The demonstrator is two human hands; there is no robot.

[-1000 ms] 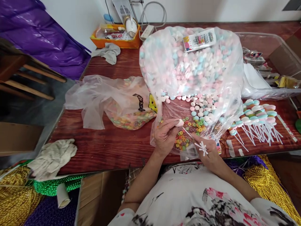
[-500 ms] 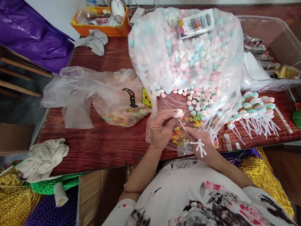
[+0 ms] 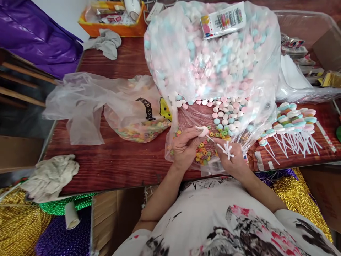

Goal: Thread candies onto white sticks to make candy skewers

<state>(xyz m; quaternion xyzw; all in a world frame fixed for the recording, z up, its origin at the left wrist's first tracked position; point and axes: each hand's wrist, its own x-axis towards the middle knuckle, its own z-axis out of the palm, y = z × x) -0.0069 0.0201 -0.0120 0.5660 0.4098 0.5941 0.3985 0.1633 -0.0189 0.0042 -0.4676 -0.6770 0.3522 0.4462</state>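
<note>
My left hand point(image 3: 183, 147) pinches a pale pink candy disc point(image 3: 204, 131) on a thin white stick above a patch of small coloured ring candies point(image 3: 204, 156). My right hand point(image 3: 231, 161) is closed round a bundle of white sticks point(image 3: 226, 149), whose ends fan out above the fingers. Both hands rest on the open mouth of a big clear bag point(image 3: 210, 57) full of pink, blue and white candy discs. Loose discs point(image 3: 226, 115) lie spilled just beyond my fingers.
A second clear bag point(image 3: 125, 113) with ring candies lies at the left. Finished candy sticks point(image 3: 290, 128) lie in a row at the right. An orange tray point(image 3: 112, 19) and a grey rag point(image 3: 105, 42) sit at the back. Bead strings point(image 3: 18, 220) hang below the wooden table edge point(image 3: 112, 177).
My right hand has risen towards the left hand, bringing the stick bundle closer to the pink disc. The camera has tilted down slightly.
</note>
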